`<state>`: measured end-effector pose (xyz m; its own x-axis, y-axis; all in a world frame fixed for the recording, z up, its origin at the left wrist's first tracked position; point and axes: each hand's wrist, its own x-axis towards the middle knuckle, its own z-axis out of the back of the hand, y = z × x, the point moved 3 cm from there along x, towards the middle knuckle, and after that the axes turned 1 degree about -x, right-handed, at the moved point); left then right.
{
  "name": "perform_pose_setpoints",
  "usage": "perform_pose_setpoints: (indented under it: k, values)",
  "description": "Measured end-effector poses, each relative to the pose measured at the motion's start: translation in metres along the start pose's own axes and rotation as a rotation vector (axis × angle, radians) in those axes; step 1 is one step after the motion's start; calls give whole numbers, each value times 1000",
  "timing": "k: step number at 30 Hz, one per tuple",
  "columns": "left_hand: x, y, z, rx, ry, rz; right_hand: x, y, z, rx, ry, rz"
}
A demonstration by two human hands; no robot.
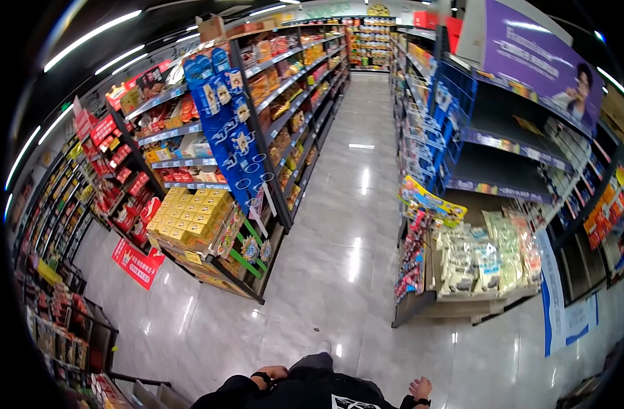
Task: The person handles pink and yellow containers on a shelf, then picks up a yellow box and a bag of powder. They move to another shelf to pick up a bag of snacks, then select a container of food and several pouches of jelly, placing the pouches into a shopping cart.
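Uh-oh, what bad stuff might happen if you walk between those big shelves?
The gray floor looks very shiny, so it might be slippery. The yellow boxes are piled low at the left shelf's end, so a careless bump could tip some off. On the other side, the small colorful packets hang near the corner, where a swinging right hand might snag them.

Bright white strip lights [92, 41] at the upper left and upper right light the scene, leaving streaky glare on the glossy floor [339, 204], while the fisheye view bends shelves [53, 198] toward black, vignetted corners and the distant centre top looks soft.
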<state>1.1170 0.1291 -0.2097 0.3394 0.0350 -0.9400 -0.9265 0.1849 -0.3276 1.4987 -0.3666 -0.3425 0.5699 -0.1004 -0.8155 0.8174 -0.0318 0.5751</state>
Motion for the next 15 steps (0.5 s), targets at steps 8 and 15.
perform_pose_setpoints:
  k: [8,15]
  values:
    - [64,4,97,-201,-107,-9,16,40,-145,-80,244,7]
    - [78,0,220,-315,-594,-205,84,28,-249,-455,296,-126]
